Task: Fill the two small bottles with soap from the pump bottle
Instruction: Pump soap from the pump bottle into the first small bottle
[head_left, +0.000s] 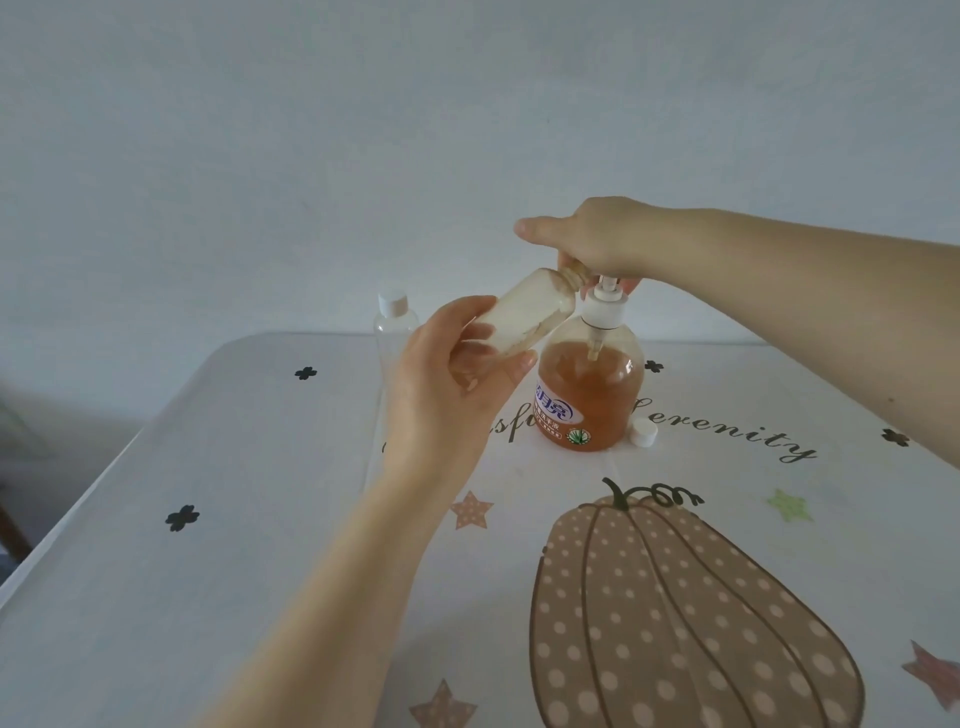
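The pump bottle stands upright on the table, holding orange soap to about two thirds. My right hand lies on top of its pump head, palm down, thumb stretched left. My left hand holds a small clear bottle tilted, its open neck raised to the pump spout under my right hand. Soap streaks coat the inside of this small bottle. A second small clear bottle with a white cap stands upright behind my left hand. A loose white cap lies to the right of the pump bottle.
The table carries a white cloth printed with a dotted pumpkin, stars and script lettering. Its left edge runs diagonally, with floor beyond. A plain pale wall rises behind the far edge.
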